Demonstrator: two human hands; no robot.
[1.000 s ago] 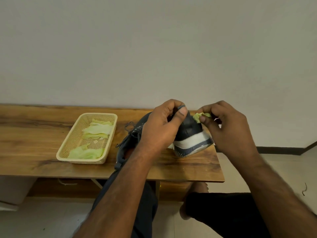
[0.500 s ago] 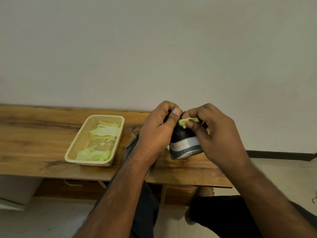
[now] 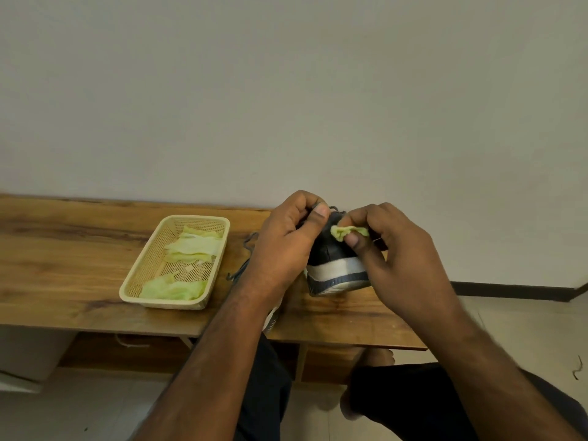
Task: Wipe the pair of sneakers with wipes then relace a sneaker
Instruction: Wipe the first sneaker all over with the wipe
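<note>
A dark sneaker with a white and blue sole stands heel toward me on the wooden table. My left hand grips its heel collar from the left, thumb on top. My right hand pinches a crumpled green wipe against the upper back of the heel. A second sneaker lies mostly hidden under my left forearm, with its grey laces showing to the left.
A cream plastic basket holding several green and white wipes sits left of the shoes. The wall rises right behind the table. My knees and a bare foot show below the table's front edge.
My right hand has slid the wipe leftward and slightly down across the heel, closer to my left thumb. The view has shifted a little to the left.
</note>
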